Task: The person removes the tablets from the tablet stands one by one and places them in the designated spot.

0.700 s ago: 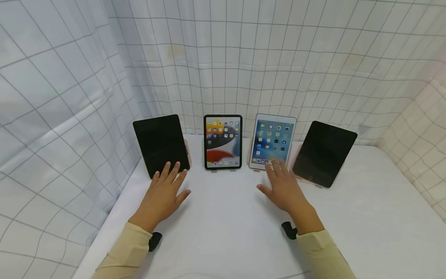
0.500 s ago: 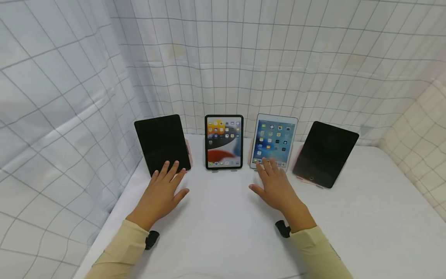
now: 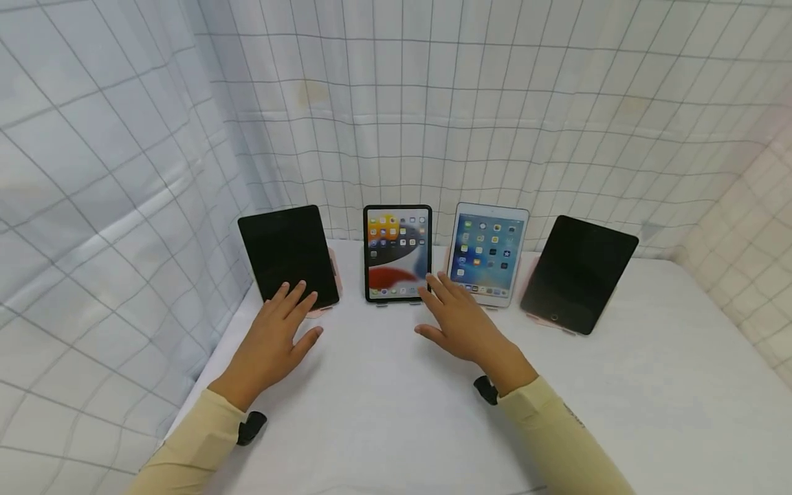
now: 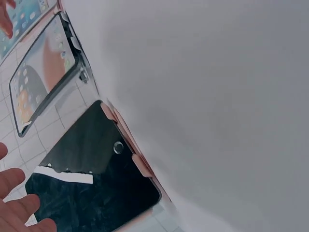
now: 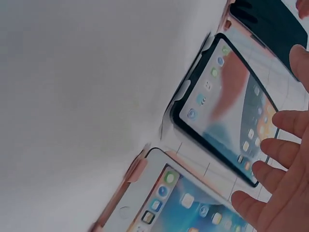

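Four tablets would be a row here; several tablets stand propped on stands along the back of the white table. My left hand point(image 3: 272, 337), fingers spread, hovers before the dark-screened tablet point(image 3: 287, 251) at the far left, its fingertips overlapping the lower part of that screen in the head view. A round home button shows on this tablet point(image 4: 87, 140) in the left wrist view. My right hand point(image 3: 460, 326) has its fingers spread in front of the gap between the lit black-framed tablet point(image 3: 396, 247) and the lit white-framed tablet point(image 3: 489, 247). Neither hand holds anything.
Another dark-screened tablet point(image 3: 578, 275) leans at the far right. Pink stand parts point(image 4: 140, 164) show under the left tablet. A white curtain with a grey grid point(image 3: 396, 103) hangs behind and at both sides of the white tabletop point(image 3: 383, 399). Black wrist devices point(image 3: 251, 427) sit at both cuffs.
My right hand has moved left from before the white-framed tablet towards the black-framed one. My left hand has shifted slightly left. The tablets stay in place.
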Demonstrator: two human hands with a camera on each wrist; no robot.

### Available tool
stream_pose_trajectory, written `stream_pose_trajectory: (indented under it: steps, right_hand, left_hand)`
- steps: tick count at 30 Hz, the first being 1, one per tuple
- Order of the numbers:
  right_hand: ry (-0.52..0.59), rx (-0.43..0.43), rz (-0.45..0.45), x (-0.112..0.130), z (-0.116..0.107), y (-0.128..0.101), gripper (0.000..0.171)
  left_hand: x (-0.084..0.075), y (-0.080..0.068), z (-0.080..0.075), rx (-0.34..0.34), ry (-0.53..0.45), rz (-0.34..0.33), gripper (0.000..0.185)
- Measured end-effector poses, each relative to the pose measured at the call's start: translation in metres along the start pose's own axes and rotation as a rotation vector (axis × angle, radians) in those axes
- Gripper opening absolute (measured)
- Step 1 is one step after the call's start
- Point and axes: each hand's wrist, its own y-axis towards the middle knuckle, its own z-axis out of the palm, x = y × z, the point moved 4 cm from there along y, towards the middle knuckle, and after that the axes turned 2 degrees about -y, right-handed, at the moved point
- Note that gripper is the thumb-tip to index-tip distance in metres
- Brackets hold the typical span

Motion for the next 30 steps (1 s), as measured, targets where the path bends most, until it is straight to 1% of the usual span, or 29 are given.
stream_pose_trajectory:
  steps: [5, 8, 10, 13, 17, 22, 26, 28, 30]
  right_hand:
    - [-0.096, 0.016, -0.078, 0.007, -0.002, 0.012, 0.073]
    - [-0.158, 0.018, -0.142, 0.016, -0.001, 0.022, 0.071]
    - [-0.172, 0.015, -0.185, 0.023, 0.001, 0.028, 0.071]
    - [-0.182, 0.009, -0.244, 0.035, 0.007, 0.035, 0.07]
    - [-0.207, 0.013, -0.302, 0.05, 0.015, 0.046, 0.069]
    - [-0.21, 0.005, -0.364, 0.068, 0.021, 0.059, 0.068]
    - [-0.207, -0.018, -0.397, 0.077, 0.019, 0.065, 0.066]
    - [-0.205, -0.029, -0.407, 0.078, 0.017, 0.068, 0.064]
    - [-0.187, -0.035, -0.414, 0.079, 0.014, 0.073, 0.063]
  left_hand:
    - [0.005, 0.001, -0.004, -0.134, -0.01, 0.082, 0.061]
    - [0.01, 0.003, -0.007, -0.187, -0.012, 0.116, 0.061]
    - [0.013, 0.004, -0.009, -0.199, -0.005, 0.133, 0.061]
    - [0.015, 0.007, -0.012, -0.197, -0.002, 0.164, 0.062]
    - [0.018, 0.01, -0.019, -0.202, 0.0, 0.196, 0.062]
    - [0.028, 0.007, -0.032, -0.253, -0.004, 0.181, 0.061]
    - [0.033, 0.005, -0.036, -0.281, -0.022, 0.165, 0.061]
    - [0.035, 0.005, -0.035, -0.274, -0.06, 0.145, 0.06]
    - [0.037, 0.006, -0.034, -0.261, -0.141, 0.093, 0.058]
